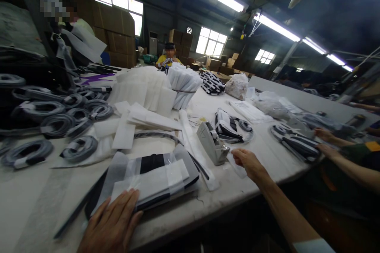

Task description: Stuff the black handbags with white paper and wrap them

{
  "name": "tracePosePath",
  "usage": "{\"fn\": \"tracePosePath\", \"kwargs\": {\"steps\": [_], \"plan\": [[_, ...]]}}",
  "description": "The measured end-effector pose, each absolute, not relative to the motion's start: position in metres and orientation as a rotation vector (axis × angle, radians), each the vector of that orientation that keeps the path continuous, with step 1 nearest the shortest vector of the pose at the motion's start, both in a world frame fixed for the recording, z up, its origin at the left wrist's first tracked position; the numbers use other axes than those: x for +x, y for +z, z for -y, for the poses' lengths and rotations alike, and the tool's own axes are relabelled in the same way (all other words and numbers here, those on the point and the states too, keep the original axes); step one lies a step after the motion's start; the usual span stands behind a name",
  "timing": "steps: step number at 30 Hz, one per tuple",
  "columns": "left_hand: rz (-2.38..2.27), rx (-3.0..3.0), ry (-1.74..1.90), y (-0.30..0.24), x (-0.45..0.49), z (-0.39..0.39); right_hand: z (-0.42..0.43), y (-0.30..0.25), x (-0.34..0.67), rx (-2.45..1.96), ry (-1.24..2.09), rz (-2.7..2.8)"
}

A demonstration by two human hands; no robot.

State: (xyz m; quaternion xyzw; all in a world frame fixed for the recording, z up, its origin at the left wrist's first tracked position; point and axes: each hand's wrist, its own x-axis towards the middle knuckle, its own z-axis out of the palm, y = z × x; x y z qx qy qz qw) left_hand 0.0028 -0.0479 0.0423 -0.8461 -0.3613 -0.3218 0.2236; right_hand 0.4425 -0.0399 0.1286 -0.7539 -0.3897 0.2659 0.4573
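My left hand [114, 219] lies flat with fingers stretched over the near edge of a dark bag-like item [152, 162], partly covered in thin white foam sheet and a folded white piece [151, 180]. A dark strap sticks out at its left. My right hand [247, 162] is held closed in a pinch just right of the grey tape dispenser [212, 144], by its cutting end. Whatever lies between those fingertips is too small to make out. Below them a translucent patch [239, 168] shows on the table.
Coiled grey cords or straps [80, 148] crowd the left. White foam sheets [142, 89] are stacked behind. Black-and-white strapped items [228, 124] lie past the dispenser. At right, a co-worker's hands [325, 142] touch another such item [299, 142]. Another person [169, 57] sits across the table.
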Motion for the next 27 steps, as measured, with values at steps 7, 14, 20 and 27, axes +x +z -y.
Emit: {"fn": "tracePosePath", "kwargs": {"steps": [7,14,20,27], "plan": [[1.185,-2.306,-0.877,0.05,0.01,0.06,0.059,0.096,0.431,-2.003,0.745,1.087],[1.495,-2.366,-0.962,0.061,0.02,0.071,0.015,0.188,0.318,-1.637,1.137,1.94],[1.541,-2.373,-1.018,0.062,0.022,0.074,-0.044,0.195,0.184,-1.182,1.191,2.733],[1.583,-2.344,-1.154,0.055,0.023,0.072,-0.09,0.161,0.118,-0.886,0.498,3.417]]}}
